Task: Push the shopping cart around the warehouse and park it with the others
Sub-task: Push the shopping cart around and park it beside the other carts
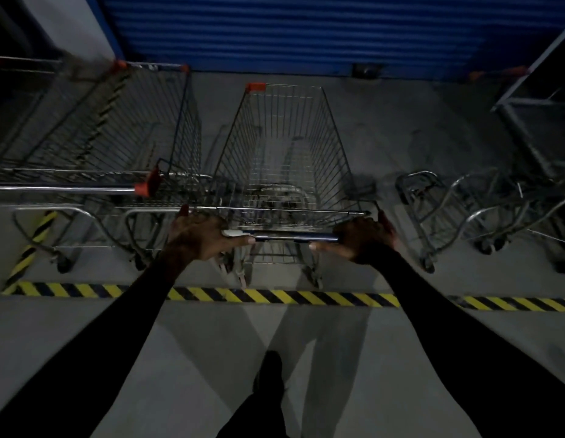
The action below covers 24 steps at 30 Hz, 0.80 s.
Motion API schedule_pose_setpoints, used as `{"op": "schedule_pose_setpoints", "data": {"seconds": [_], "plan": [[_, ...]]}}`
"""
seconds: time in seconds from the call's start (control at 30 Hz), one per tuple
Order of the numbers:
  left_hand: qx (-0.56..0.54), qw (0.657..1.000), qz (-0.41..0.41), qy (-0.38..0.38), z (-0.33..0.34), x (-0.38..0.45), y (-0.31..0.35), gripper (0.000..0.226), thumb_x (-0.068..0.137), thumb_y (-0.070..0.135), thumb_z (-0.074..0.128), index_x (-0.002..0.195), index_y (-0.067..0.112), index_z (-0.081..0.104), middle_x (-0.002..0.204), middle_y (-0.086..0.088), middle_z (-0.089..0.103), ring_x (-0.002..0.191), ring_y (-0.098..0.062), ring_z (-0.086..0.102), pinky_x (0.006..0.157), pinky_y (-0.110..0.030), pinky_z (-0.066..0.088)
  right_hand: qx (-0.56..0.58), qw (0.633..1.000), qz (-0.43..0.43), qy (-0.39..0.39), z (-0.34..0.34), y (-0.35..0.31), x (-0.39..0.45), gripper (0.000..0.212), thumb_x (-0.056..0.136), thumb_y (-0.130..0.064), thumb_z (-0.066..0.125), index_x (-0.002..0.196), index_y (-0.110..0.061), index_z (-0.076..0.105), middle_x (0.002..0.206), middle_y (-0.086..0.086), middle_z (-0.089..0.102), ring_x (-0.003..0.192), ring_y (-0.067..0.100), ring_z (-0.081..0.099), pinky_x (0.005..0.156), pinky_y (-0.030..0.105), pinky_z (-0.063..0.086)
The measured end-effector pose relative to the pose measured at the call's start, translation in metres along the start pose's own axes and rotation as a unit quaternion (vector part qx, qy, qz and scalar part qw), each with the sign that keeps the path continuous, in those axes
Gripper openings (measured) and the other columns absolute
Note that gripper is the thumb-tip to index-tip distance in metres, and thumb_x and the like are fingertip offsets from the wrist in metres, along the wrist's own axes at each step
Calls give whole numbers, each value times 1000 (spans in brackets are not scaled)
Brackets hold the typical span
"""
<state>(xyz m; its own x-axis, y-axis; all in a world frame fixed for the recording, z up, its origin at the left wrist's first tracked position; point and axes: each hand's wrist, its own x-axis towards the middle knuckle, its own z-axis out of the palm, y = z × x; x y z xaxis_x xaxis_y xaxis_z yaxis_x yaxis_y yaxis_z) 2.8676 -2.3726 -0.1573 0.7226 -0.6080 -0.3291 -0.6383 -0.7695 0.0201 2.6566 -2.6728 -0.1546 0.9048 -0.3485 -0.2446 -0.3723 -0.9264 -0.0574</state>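
A wire shopping cart (pixel 282 147) with orange corner caps stands straight ahead of me, its basket empty and its nose toward a blue roller door. My left hand (pixel 200 237) grips the left end of its dark handle bar (pixel 293 237). My right hand (pixel 363 240) grips the right end. The cart's rear wheels sit just beyond a yellow-and-black floor stripe (pixel 274 295). Close on its left stands a parked cart (pixel 142 131), with another further left.
Low metal trolleys (pixel 458 210) are bunched on the right, under a metal rack (pixel 540 99). The blue roller door (pixel 290 30) closes the bay behind the carts. A second hazard stripe (pixel 31 248) runs up the left side. My foot (pixel 268 371) is on grey concrete.
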Motion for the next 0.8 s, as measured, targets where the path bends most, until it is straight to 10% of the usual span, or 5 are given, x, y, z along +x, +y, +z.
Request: {"op": "schedule_pose_setpoints", "data": {"seconds": [0.17, 0.4, 0.63, 0.8], "plan": [[4, 1000, -14, 18, -7, 32, -23, 122, 55, 121, 12, 98, 31, 81, 110, 5, 79, 122, -20, 67, 130, -58, 7, 5, 1000, 21, -23, -13, -15, 37, 106, 61, -117, 16, 68, -24, 67, 67, -7, 64, 72, 15, 59, 118, 60, 38], [-9, 993, 5, 121, 3, 52, -53, 100, 64, 118, 24, 73, 32, 76, 70, 3, 73, 86, -20, 75, 117, -51, 40, 32, 998, 23, -50, -33, -36, 57, 88, 70, -108, 35, 73, -24, 62, 70, -4, 61, 77, 21, 65, 91, 40, 42], [4, 988, -12, 151, -9, 48, -55, 104, 68, 116, 16, 104, 43, 81, 100, 4, 81, 104, -22, 75, 121, -53, 36, 37, 998, 16, -56, -49, -51, 72, 76, 79, -100, 43, 74, -26, 58, 73, -7, 59, 76, 16, 58, 91, 40, 35], [2, 989, 5, 148, -23, 49, -53, 121, 63, 116, 2, 107, 35, 81, 101, 0, 81, 96, -24, 76, 97, -44, 57, 53, 998, 2, -40, -46, -48, 82, 92, 64, -110, 27, 82, -27, 63, 81, -7, 62, 98, 22, 70, 96, 38, 45]]}}
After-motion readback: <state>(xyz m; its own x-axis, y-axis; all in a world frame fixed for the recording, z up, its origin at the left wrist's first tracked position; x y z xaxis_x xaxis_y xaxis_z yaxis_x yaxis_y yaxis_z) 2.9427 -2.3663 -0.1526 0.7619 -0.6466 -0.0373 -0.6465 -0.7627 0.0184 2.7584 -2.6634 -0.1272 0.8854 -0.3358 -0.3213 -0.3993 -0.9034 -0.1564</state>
